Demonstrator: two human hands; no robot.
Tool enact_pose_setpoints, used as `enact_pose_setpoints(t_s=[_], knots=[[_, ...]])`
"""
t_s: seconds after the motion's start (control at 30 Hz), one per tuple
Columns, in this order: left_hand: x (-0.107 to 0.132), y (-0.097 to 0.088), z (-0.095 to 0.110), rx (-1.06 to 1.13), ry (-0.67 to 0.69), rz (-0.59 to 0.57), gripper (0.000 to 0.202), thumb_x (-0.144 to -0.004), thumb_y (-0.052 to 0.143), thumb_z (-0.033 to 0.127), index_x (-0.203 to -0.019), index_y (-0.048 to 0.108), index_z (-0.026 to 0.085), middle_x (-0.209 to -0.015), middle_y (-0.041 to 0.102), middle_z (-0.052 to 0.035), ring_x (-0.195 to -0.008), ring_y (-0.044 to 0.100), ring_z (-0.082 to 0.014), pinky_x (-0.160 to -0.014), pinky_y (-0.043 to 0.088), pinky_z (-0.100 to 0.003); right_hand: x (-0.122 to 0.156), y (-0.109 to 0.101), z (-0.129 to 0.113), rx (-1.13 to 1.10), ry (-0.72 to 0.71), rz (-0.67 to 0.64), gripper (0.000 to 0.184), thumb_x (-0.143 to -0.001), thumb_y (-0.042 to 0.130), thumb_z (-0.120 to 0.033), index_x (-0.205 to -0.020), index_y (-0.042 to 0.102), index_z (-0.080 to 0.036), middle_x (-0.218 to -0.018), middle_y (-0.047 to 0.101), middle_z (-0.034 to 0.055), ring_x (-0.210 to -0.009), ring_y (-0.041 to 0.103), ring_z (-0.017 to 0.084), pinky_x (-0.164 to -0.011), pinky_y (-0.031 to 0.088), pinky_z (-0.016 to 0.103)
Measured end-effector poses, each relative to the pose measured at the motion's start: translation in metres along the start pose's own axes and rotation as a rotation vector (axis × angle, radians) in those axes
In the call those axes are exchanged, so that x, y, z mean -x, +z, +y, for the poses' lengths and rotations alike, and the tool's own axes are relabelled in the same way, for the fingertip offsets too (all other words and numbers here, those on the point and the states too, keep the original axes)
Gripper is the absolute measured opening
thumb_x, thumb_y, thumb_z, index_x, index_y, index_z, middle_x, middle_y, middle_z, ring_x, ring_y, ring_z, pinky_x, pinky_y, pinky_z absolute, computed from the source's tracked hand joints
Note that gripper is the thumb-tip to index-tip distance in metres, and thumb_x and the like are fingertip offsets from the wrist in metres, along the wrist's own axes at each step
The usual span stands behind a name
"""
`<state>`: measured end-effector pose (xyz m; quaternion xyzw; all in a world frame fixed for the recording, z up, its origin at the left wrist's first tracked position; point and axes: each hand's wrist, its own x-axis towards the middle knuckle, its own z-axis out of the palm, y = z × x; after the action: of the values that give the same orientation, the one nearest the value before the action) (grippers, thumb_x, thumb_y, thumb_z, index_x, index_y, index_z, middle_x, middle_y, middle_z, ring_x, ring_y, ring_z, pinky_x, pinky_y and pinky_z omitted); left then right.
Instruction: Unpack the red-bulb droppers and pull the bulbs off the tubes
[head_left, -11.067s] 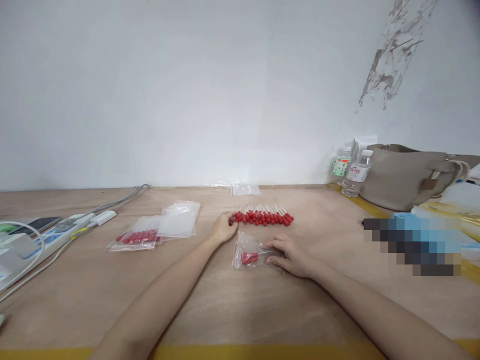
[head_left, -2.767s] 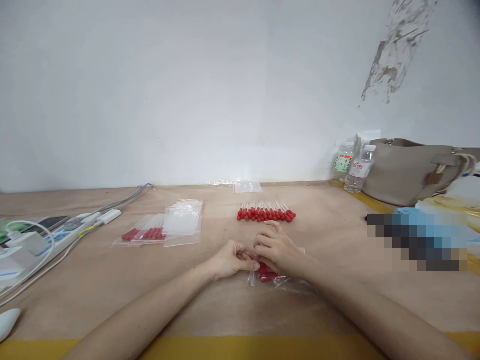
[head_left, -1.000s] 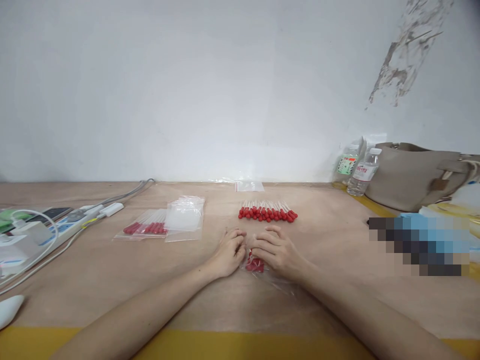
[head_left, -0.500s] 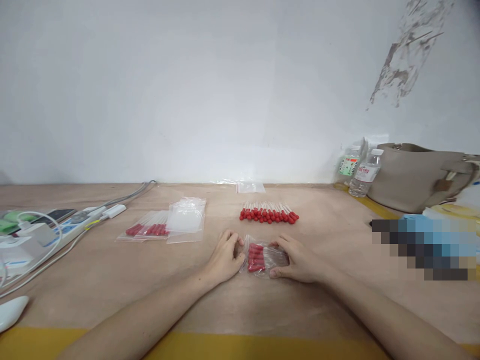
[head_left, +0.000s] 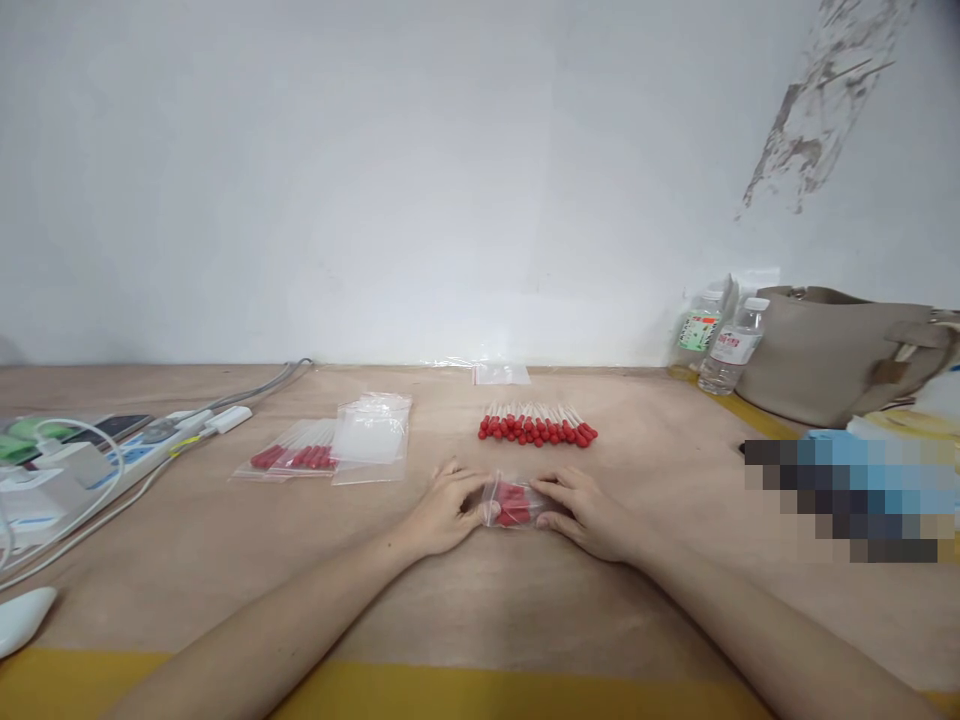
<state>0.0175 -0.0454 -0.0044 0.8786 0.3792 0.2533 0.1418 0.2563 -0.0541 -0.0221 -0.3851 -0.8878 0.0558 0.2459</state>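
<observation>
A small clear plastic bag [head_left: 514,504] with red-tipped droppers inside lies on the wooden table [head_left: 480,600] between my hands. My left hand [head_left: 444,508] pinches the bag's left end, fingers curled. My right hand [head_left: 585,510] grips its right end, fingers closed over the plastic. Just beyond, a row of loose red-tipped droppers [head_left: 536,427] lies side by side. Further left lie filled bags of red droppers [head_left: 292,458] and a stack of empty clear bags [head_left: 373,438].
A power strip with cables and chargers [head_left: 82,465] lies at the left, a white object [head_left: 22,620] at the near left edge. Two water bottles [head_left: 716,340] and a beige handbag [head_left: 840,352] stand at the back right. One more clear bag [head_left: 500,374] lies by the wall.
Both hands drew together on the bag, and it now looks narrower, bunched between my fingers. It was spread flatter half a second ago. The view has barely shifted.
</observation>
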Motion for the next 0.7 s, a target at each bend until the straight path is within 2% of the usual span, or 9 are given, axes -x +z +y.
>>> enact_pose_setpoints(t_s=[0.1,0.23,0.33,0.43,0.63,0.7], knots=[[0.000,-0.001,0.000,-0.068,0.030,-0.013,0.033,-0.081,0.047,0.043,-0.108,0.056,0.027,-0.108,0.058,-0.0040,-0.097,0.047,-0.0210,-0.090,0.028,-0.039,0.000,0.006,0.001,0.034,-0.001,0.055,0.034,-0.083,0.044,-0.037,-0.111,0.053,-0.019,-0.105,0.054,0.0089,-0.095,0.050,0.019,-0.082,0.042,0.034],[-0.003,0.000,0.001,-0.051,0.121,-0.007,0.048,-0.072,0.058,0.045,-0.116,0.051,0.026,-0.109,0.057,-0.0051,-0.098,0.047,-0.0210,-0.090,0.029,-0.036,-0.001,0.011,0.002,0.052,-0.010,0.076,0.034,-0.085,0.040,-0.036,-0.111,0.052,-0.018,-0.105,0.055,0.0096,-0.094,0.051,0.019,-0.081,0.043,0.035],[-0.005,0.001,0.004,-0.051,0.183,-0.029,0.036,-0.079,0.053,0.037,-0.114,0.053,0.027,-0.106,0.058,-0.0041,-0.094,0.049,-0.0190,-0.087,0.033,-0.033,-0.002,0.011,0.001,0.048,-0.002,0.069,0.035,-0.086,0.037,-0.037,-0.113,0.051,-0.018,-0.107,0.054,0.0094,-0.095,0.050,0.019,-0.082,0.042,0.036],[-0.006,0.003,0.007,-0.041,0.229,0.003,0.029,-0.084,0.044,0.027,-0.112,0.053,0.024,-0.105,0.058,-0.0048,-0.095,0.050,-0.0176,-0.087,0.035,-0.032,-0.003,0.009,0.000,0.040,0.005,0.065,0.037,-0.086,0.038,-0.038,-0.115,0.050,-0.018,-0.109,0.054,0.0099,-0.097,0.050,0.019,-0.084,0.042,0.036],[-0.002,0.003,-0.003,-0.035,0.116,0.041,0.023,-0.084,0.041,0.025,-0.101,0.055,0.018,-0.087,0.058,-0.0058,-0.081,0.053,-0.0162,-0.074,0.042,-0.028,0.000,0.002,-0.002,0.002,0.017,-0.022,0.053,-0.082,0.042,-0.046,-0.126,0.041,-0.017,-0.121,0.048,0.0129,-0.108,0.046,0.022,-0.090,0.039,0.038],[-0.001,-0.001,-0.008,0.036,0.087,0.053,0.023,-0.083,0.043,0.026,-0.101,0.055,0.018,-0.088,0.058,-0.0061,-0.082,0.054,-0.0160,-0.075,0.043,-0.028,0.001,-0.001,-0.002,-0.006,0.027,-0.051,0.055,-0.082,0.041,-0.047,-0.127,0.038,-0.016,-0.124,0.046,0.0129,-0.111,0.044,0.022,-0.092,0.039,0.038]])
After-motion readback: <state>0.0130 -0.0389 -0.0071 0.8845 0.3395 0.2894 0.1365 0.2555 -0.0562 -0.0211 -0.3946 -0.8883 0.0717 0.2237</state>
